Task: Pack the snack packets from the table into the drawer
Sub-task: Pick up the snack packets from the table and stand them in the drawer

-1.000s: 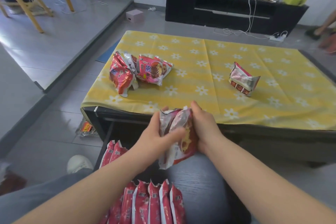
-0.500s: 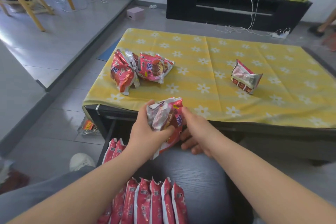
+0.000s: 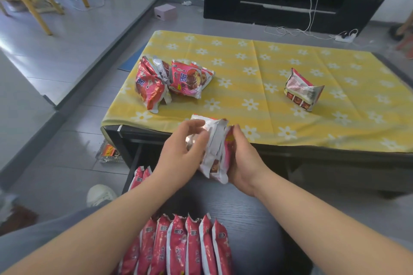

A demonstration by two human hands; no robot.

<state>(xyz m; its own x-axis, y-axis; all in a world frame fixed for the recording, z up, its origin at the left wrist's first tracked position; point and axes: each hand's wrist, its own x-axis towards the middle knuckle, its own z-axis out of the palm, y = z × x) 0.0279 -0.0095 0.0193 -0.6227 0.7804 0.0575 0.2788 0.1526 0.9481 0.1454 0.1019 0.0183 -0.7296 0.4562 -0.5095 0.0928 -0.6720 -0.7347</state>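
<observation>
Both hands hold a bundle of red and silver snack packets (image 3: 215,152) on edge over the open dark drawer (image 3: 252,219), just in front of the table's near edge. My left hand (image 3: 182,154) presses its left face and my right hand (image 3: 242,158) clasps its right side. A row of several red packets (image 3: 185,250) stands upright in the drawer near me, and two more (image 3: 140,176) stand at its far left corner. On the yellow flowered tablecloth (image 3: 268,69) lie a heap of red packets (image 3: 169,80) at the left and a single packet (image 3: 301,89) at the right.
A fallen packet (image 3: 109,152) lies on the grey floor by the table's left leg. A white shoe (image 3: 100,194) is near the drawer's left side. A pink box (image 3: 165,11), a black TV cabinet (image 3: 290,4) with cables, and wooden legs (image 3: 33,6) stand beyond.
The bundle has turned in my hands from its red face to its silver back, staying over the drawer. My right hand closed back onto its side.
</observation>
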